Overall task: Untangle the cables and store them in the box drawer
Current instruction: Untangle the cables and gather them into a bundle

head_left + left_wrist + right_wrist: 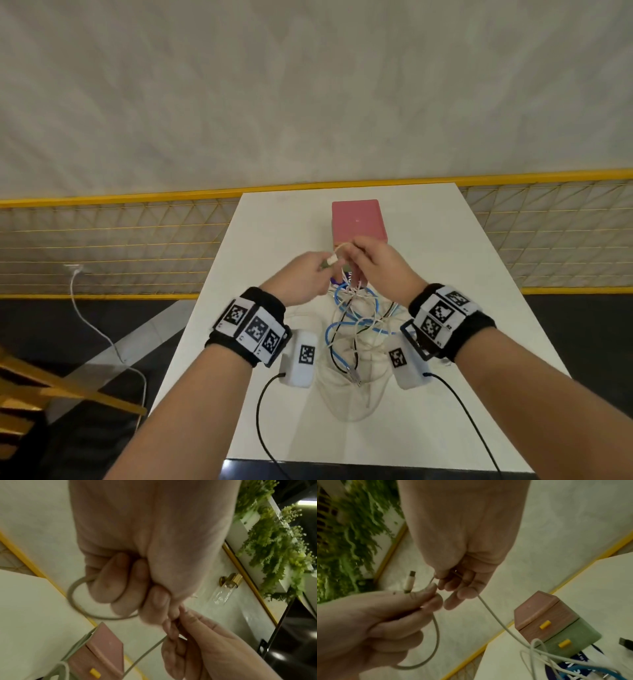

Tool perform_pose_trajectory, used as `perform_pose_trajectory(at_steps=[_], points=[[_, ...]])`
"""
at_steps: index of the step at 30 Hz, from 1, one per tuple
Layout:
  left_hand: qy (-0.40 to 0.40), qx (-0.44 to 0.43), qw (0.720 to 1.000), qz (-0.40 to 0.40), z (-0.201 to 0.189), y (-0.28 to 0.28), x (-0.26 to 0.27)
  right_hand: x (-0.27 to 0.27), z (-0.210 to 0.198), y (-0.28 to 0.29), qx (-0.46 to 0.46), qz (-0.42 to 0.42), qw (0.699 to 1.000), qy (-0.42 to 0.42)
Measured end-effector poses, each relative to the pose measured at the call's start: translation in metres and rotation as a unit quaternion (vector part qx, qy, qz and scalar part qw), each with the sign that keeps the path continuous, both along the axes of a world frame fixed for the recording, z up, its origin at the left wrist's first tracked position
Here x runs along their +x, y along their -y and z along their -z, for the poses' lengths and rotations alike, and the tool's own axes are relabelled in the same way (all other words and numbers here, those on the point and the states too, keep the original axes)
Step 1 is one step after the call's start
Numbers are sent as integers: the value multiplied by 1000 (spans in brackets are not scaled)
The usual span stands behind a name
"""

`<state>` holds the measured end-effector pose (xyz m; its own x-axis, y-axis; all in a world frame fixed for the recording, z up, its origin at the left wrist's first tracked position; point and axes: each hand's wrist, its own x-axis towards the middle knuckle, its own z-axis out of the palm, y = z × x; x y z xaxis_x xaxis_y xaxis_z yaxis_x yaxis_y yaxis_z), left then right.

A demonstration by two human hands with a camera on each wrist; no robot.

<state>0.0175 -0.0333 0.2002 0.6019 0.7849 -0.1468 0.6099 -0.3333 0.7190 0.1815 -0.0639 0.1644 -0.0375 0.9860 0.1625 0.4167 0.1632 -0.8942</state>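
Both hands are raised above the white table [445,260] in front of the drawer box [358,221], a pink-topped stack with a green drawer [570,635] below and yellow handles. My left hand [305,274] grips the white cable [494,616] just behind its plug [410,581], a loop [73,601] curling out of the fist. My right hand [373,263] pinches the same white cable a little further along. From there it runs down into a tangle of white, blue and black cables [356,322] on the table below the hands.
A yellow-framed mesh railing [120,246] borders the table's far and left sides. A loose white cord [89,318] lies on the dark floor at left. Black leads [263,411] hang from both wrist cameras. Green plants [274,540] line a wall.
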Motion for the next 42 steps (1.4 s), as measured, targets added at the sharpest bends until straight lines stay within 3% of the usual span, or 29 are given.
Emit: perform_pose_trajectory(at_steps=[3,5,7,10,14,17,19,22,24,26,29,34,36,39,42], points=[[157,51,983,-77,-11,-10,1,4,4,1,-22,-9,999,-21],[287,61,944,-153,-31,-16,1,6,26,4,-87,-33,996,10],[321,79,916,-227,-41,-24,-1,7,47,8,-128,-36,991,33],[284,131,910,-272,-29,-22,-5,7,38,8,-106,-8,994,39],[188,220,933,-215,4,0,6,9,3,-5,-37,8,996,81],[253,140,904,-314,11,-6,2,21,-5,-15,-26,44,995,90],[253,193,888,-331,9,-6,-1,27,-5,-18,-21,58,993,104],[182,245,929,-210,3,-3,7,21,-8,-18,-9,31,994,109],[109,185,969,-122,6,-10,17,13,-11,-17,15,13,993,113],[62,129,985,-101,9,-16,22,8,-14,-17,49,14,992,113],[108,99,984,-101,9,-16,25,8,-13,-20,74,23,993,85],[230,161,947,-158,-14,-22,28,10,16,-17,-15,-5,997,79],[236,146,942,-188,-18,-24,26,11,25,-15,-24,6,996,83],[146,201,945,-213,-11,-21,16,12,25,-17,-13,15,994,109],[16,251,965,-80,5,-12,20,10,17,-18,0,3,990,140]])
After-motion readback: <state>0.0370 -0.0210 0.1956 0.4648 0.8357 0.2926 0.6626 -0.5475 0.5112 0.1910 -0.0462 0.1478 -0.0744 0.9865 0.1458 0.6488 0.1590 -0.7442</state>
